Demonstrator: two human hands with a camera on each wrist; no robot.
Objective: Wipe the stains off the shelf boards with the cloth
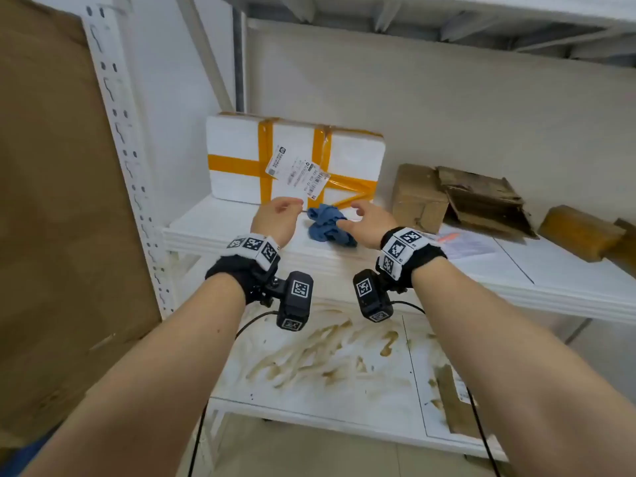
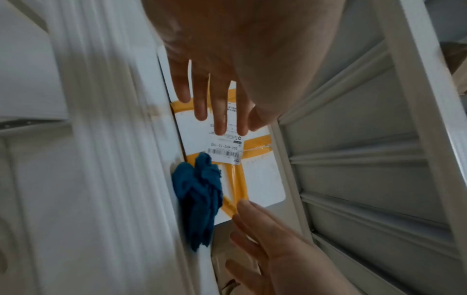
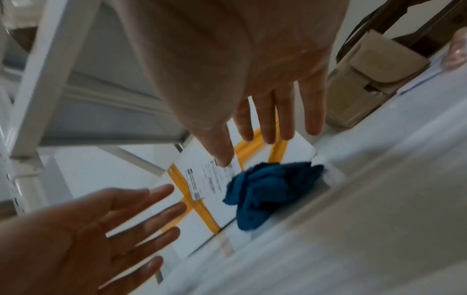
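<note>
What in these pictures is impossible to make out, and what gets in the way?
- Small print on the label of the white foam box: too small in the head view, partly covered by left hand fingers in the left wrist view.
- Stained lower shelf board: partly hidden behind the forearms and wrist cameras in the head view.
- Whether the right hand touches the blue cloth: both wrist views are motion-blurred.

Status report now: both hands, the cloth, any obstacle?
Left hand and right hand open, empty. Blue cloth crumpled between them. Taped foam box behind.
</note>
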